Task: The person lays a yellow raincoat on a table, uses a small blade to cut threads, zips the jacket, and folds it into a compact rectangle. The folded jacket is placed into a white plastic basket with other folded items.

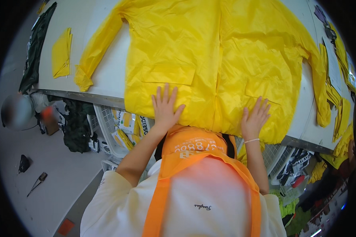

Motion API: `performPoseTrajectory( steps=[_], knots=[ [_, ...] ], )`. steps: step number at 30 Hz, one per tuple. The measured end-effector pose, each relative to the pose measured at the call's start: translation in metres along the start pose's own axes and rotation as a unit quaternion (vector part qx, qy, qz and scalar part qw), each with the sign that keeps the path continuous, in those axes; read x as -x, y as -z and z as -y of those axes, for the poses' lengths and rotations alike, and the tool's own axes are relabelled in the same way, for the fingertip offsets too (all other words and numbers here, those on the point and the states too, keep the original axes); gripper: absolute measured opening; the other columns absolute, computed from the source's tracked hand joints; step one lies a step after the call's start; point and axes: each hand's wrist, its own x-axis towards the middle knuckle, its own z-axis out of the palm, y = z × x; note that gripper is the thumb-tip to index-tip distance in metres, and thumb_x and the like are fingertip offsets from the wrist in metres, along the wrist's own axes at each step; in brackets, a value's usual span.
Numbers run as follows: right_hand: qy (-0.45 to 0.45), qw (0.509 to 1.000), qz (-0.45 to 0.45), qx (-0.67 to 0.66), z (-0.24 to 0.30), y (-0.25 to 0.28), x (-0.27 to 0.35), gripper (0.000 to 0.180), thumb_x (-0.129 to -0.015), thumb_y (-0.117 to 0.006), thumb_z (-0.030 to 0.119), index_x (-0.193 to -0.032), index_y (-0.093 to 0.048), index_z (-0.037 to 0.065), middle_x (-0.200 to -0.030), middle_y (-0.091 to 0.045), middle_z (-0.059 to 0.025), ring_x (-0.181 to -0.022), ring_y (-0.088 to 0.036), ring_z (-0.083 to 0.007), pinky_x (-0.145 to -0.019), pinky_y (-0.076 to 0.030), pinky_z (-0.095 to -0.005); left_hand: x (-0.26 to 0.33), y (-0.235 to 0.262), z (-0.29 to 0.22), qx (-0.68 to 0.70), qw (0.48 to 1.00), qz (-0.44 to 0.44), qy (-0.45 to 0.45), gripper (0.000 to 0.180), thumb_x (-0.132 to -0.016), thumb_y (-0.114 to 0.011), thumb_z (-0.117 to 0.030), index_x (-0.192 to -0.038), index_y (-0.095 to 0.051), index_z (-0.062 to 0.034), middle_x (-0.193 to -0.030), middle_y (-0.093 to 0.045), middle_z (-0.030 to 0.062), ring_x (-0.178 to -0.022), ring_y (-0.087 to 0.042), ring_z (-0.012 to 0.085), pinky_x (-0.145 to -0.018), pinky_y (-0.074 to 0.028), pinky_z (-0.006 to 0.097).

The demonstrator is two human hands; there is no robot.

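Observation:
A yellow rain jacket [178, 47] lies spread on the white table [112, 73], its hem hanging over the near edge and its sleeves out to both sides. A front placket runs down its middle, with a flap pocket on each side. Flat on the jacket, just below the left pocket flap, rests my left hand [165, 106] with fingers spread. My right hand [255, 120] lies on the fabric at the right pocket flap, fingers stretched out. Neither hand grips the cloth.
A folded yellow piece [61, 53] and dark green garments [37, 47] lie at the table's left. Yellow folded garments [336, 94] line the right end. Below the edge stand a white basket [105, 128] with packages and another basket [275, 156]. A small tool [38, 183] lies on the floor.

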Motion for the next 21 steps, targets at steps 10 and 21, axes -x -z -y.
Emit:
performPoseTrajectory(
  steps=[10,21],
  knots=[
    [-0.057,0.995,-0.062,0.048,-0.027,-0.049,-0.129,0.070,-0.090,-0.042,0.051,-0.144,-0.020,0.013,-0.149,-0.010,-0.0224,-0.136,-0.009,-0.0445,-0.104,-0.010,-0.0622,-0.130,-0.021,0.010,-0.080,0.991,-0.104,-0.022,0.068,-0.084,-0.053,-0.048,-0.140,-0.032,-0.0147,-0.147,-0.022,0.0143,-0.135,-0.018,0.0381,-0.105,-0.014,0.058],
    [-0.008,0.925,0.022,-0.380,0.059,-0.008,-0.006,0.017,-0.077,-0.066,0.014,-0.081,-0.057,0.000,-0.077,-0.056,-0.0137,-0.075,-0.055,-0.0300,-0.068,-0.045,-0.0376,-0.080,0.001,-0.086,0.214,0.954,0.202,0.054,0.033,-0.082,-0.058,-0.033,-0.065,-0.059,-0.0044,-0.058,-0.059,0.0116,-0.055,-0.058,0.0286,-0.052,-0.045,0.038]
  ],
)
